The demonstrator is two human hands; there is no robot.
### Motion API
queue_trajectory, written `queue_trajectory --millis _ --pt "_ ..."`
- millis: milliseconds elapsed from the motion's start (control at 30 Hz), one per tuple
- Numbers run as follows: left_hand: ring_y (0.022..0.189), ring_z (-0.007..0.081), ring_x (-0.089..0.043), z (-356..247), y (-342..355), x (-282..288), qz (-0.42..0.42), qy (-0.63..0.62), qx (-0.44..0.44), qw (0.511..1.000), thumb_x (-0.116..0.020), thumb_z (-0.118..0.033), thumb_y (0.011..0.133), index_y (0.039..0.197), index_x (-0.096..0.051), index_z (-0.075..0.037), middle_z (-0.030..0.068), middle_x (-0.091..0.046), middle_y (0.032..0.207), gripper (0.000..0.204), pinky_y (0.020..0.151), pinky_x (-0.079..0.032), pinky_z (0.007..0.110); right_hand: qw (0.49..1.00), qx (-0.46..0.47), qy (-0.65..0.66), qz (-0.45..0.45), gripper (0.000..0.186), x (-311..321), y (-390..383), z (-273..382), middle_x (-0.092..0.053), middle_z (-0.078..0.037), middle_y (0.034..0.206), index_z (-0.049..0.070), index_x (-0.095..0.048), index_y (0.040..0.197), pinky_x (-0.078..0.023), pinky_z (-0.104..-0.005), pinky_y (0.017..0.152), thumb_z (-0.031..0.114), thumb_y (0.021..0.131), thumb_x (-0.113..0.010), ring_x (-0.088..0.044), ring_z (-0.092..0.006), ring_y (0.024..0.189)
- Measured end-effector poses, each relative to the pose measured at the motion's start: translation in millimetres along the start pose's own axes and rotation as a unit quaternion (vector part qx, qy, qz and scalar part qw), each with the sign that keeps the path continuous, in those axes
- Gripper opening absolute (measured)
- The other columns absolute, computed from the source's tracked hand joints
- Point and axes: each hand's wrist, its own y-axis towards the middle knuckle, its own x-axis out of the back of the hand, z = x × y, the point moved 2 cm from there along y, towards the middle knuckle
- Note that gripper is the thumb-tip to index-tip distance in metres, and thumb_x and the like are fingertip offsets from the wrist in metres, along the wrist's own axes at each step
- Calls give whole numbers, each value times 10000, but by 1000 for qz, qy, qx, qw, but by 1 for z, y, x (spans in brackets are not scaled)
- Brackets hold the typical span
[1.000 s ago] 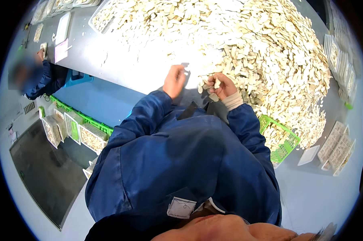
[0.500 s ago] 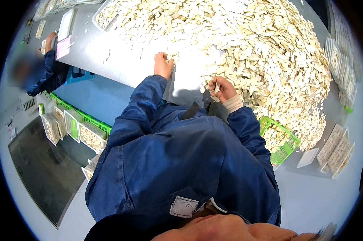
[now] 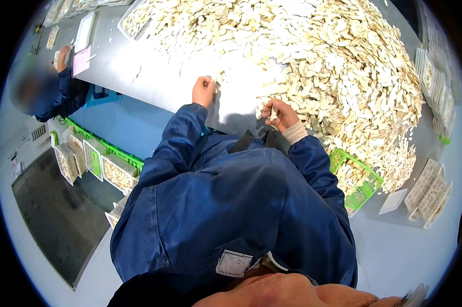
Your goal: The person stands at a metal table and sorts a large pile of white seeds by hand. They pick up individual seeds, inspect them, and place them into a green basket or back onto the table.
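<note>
A large heap of pale, cream-coloured dried slices [image 3: 343, 66] covers the metal table [image 3: 154, 92] in front of me and to my right. My right hand [image 3: 284, 116] is closed round a slice [image 3: 274, 112] at the heap's near edge, with more loose slices beside its fingertips. To the left, my left hand [image 3: 204, 92] hovers over or rests on the bright tabletop, its fingers curled together. Whatever those fingers hold, if anything, is lost in the glare. A few slices [image 3: 220, 77] lie just beyond them.
A green basket [image 3: 365, 190] with slices stands by my right side. White trays [image 3: 429, 189] lean farther right. Slice-filled containers [image 3: 117, 174] stand at lower left. A co-worker's hand [image 3: 63, 57] is at the far left table edge, near a white tray [image 3: 84, 31].
My left hand has drawn back slightly toward me and its fingers have closed more. My right hand has shifted a little left, and the slice in it shows more.
</note>
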Motion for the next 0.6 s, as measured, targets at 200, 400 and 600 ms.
queue_trajectory --millis 200,400,600 --pt "564 102 -534 -4 -22 0 -14 -93 44 995 -580 -72 832 923 -505 -27 39 -559 695 126 495 -435 238 1000 -13 -15 1 241 -1 7 -5 -620 -48 863 72 -578 986 -549 -304 622 285 917 -491 -608 -152 781" --pt "682 174 -536 -24 -13 -28 -57 168 -72 982 -648 -172 797 986 -503 15 79 -541 769 302 629 -456 304 1000 -15 -15 2 229 2 9 -6 -614 -57 899 65 -569 995 -546 -307 638 267 924 -487 -611 -159 808" --pt "666 188 -536 -18 -3 -30 -45 201 -100 973 -666 -165 787 897 -500 1 84 -537 747 260 625 -459 307 1000 -9 -15 1 254 7 8 -9 -605 -78 938 50 -562 991 -537 -300 664 286 928 -489 -613 -176 841"
